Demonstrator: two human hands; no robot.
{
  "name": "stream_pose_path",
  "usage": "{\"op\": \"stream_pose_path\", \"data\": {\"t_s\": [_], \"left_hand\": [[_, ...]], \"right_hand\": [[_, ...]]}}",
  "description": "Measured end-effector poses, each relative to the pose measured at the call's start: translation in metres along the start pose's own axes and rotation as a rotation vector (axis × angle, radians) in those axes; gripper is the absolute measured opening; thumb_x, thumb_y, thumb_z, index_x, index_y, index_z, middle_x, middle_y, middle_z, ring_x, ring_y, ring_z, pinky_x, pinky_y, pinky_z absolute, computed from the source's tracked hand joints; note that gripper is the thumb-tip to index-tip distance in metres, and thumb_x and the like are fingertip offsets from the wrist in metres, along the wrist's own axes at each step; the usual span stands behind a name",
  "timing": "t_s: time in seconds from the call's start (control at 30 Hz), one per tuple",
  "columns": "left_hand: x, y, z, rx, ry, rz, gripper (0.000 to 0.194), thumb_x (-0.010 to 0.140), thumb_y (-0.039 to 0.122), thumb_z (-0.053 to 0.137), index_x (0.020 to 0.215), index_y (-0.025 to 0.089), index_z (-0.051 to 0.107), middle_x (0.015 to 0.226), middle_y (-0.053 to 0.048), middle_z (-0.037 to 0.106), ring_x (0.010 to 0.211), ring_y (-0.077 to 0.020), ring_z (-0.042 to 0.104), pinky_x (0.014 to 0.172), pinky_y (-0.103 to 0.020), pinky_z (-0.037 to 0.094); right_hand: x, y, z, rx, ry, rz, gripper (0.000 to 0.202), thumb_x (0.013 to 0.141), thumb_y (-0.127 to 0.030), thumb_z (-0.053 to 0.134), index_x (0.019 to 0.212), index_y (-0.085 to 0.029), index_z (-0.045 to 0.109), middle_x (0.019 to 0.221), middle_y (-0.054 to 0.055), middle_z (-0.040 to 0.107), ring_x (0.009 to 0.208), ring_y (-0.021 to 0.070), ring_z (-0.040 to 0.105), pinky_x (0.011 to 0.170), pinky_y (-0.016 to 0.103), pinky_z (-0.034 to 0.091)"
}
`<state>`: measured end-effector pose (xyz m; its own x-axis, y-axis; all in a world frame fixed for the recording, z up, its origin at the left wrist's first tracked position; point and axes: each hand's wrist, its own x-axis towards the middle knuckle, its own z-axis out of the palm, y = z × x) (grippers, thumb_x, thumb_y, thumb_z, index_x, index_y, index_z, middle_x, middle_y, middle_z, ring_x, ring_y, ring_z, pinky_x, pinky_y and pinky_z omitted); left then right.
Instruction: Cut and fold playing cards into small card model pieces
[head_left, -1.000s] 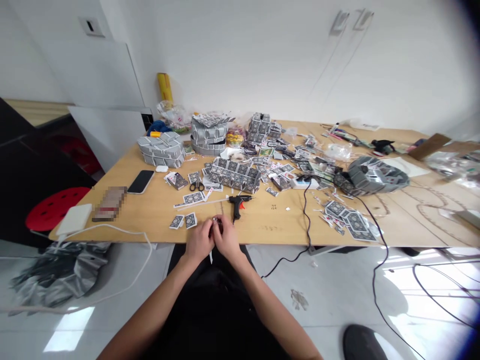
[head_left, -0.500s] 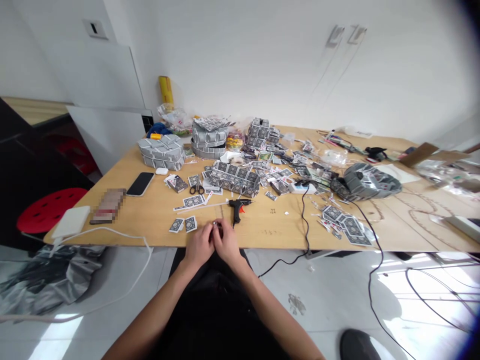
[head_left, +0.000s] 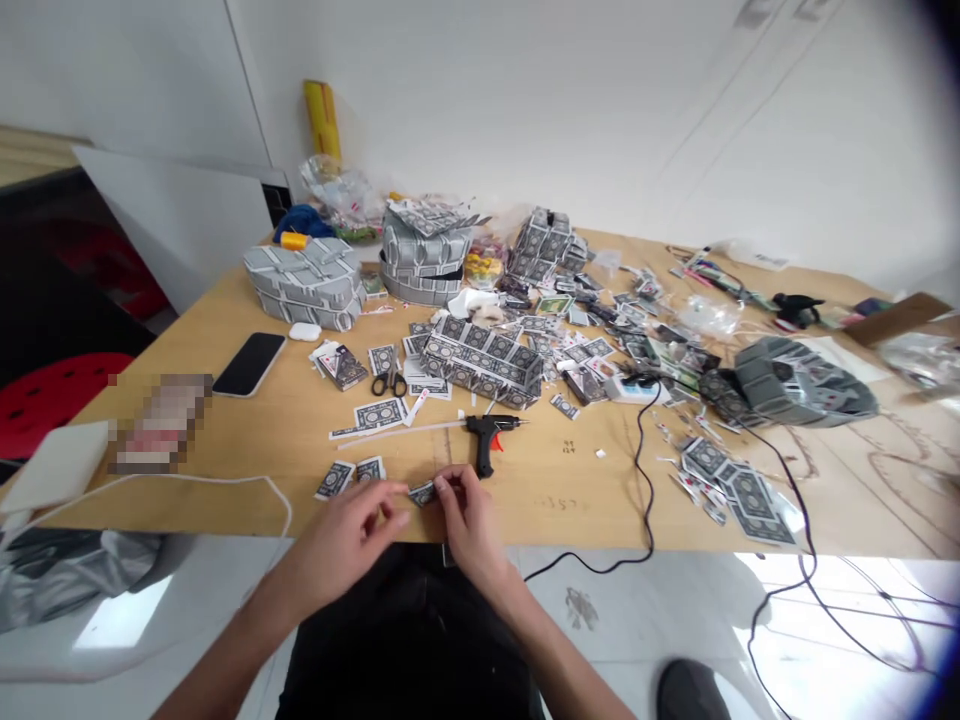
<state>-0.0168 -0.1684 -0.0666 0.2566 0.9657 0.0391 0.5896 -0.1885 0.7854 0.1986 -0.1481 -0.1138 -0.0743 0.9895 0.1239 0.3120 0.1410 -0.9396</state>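
Near the table's front edge, my right hand [head_left: 466, 515] pinches a small piece of patterned playing card [head_left: 422, 494]. My left hand [head_left: 351, 530] is just left of it, fingers apart and curved, holding nothing that I can see. Two small card pieces [head_left: 335, 480] lie beyond the left hand, one partly covered by it. A black hot glue gun [head_left: 486, 440] with a red trigger rests beyond my right hand, a clear glue stick [head_left: 405, 433] stretching left from its back. Farther off stands an open oblong box made of folded cards [head_left: 480, 358].
Black scissors [head_left: 389, 380], a card pack [head_left: 341, 366] and a phone [head_left: 250, 364] lie to the left. Woven card baskets [head_left: 304, 283] stand at the back. A power strip [head_left: 637, 388] trails a black cable. Cards [head_left: 739, 490] and a grey card basket [head_left: 802, 385] are at right.
My hands were together at the table edge; now they are apart. The left has moved left and opened, and a card piece shows in the right. The view has shifted closer.
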Motion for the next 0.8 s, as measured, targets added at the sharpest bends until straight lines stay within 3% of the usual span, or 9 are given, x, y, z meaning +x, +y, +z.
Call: {"op": "stream_pose_path", "data": {"t_s": [0.13, 0.23, 0.33, 0.43, 0.67, 0.8], "left_hand": [[0.041, -0.020, -0.033, 0.172, 0.228, -0.059, 0.019, 0.102, 0.039, 0.061, 0.108, 0.026, 0.074, 0.101, -0.004, 0.082, 0.084, -0.0236, 0.077, 0.081, -0.034, 0.061], [0.073, -0.038, -0.044, 0.313, 0.268, -0.060, 0.018, 0.102, 0.035, 0.057, 0.104, 0.023, 0.072, 0.109, -0.008, 0.079, 0.101, -0.0291, 0.075, 0.094, -0.041, 0.059], [0.096, -0.051, -0.047, 0.483, 0.244, -0.084, 0.022, 0.100, 0.039, 0.062, 0.110, 0.021, 0.070, 0.116, -0.013, 0.075, 0.117, -0.0362, 0.068, 0.103, -0.048, 0.055], [0.109, -0.059, -0.046, 0.548, 0.180, -0.128, 0.028, 0.094, 0.044, 0.073, 0.108, 0.020, 0.069, 0.114, -0.014, 0.071, 0.115, -0.0383, 0.067, 0.103, -0.050, 0.055], [0.123, -0.067, -0.048, 0.444, 0.121, -0.185, 0.026, 0.082, 0.033, 0.082, 0.095, 0.022, 0.063, 0.105, -0.010, 0.068, 0.103, -0.0344, 0.068, 0.093, -0.043, 0.053], [0.130, -0.064, -0.051, 0.330, 0.096, -0.274, 0.029, 0.077, 0.033, 0.083, 0.091, 0.023, 0.059, 0.097, -0.008, 0.069, 0.095, -0.0332, 0.068, 0.085, -0.040, 0.050]], "right_hand": [[0.007, 0.002, 0.003, 0.088, 0.003, 0.052, 0.016, 0.108, -0.034, 0.058, 0.115, -0.022, 0.065, 0.103, 0.009, 0.078, 0.087, 0.0236, 0.076, 0.078, 0.036, 0.063], [0.009, 0.002, 0.006, 0.067, -0.006, 0.018, 0.033, 0.104, -0.027, 0.063, 0.136, -0.023, 0.061, 0.128, 0.014, 0.075, 0.102, 0.0257, 0.077, 0.090, 0.041, 0.066], [0.009, 0.000, 0.005, 0.053, -0.039, -0.015, 0.043, 0.101, -0.022, 0.065, 0.143, -0.026, 0.058, 0.137, 0.014, 0.070, 0.117, 0.0276, 0.074, 0.100, 0.045, 0.065], [0.010, -0.001, 0.003, 0.083, -0.061, -0.007, 0.041, 0.101, -0.020, 0.064, 0.142, -0.027, 0.060, 0.136, 0.013, 0.070, 0.120, 0.0272, 0.073, 0.102, 0.045, 0.066], [0.015, 0.001, 0.003, 0.130, -0.079, 0.012, 0.039, 0.102, -0.018, 0.062, 0.139, -0.027, 0.061, 0.138, 0.013, 0.068, 0.127, 0.0269, 0.069, 0.101, 0.042, 0.066], [0.026, -0.003, -0.004, 0.069, -0.090, -0.002, 0.037, 0.101, -0.019, 0.064, 0.138, -0.026, 0.061, 0.137, 0.013, 0.068, 0.120, 0.0265, 0.071, 0.097, 0.042, 0.066]]}}
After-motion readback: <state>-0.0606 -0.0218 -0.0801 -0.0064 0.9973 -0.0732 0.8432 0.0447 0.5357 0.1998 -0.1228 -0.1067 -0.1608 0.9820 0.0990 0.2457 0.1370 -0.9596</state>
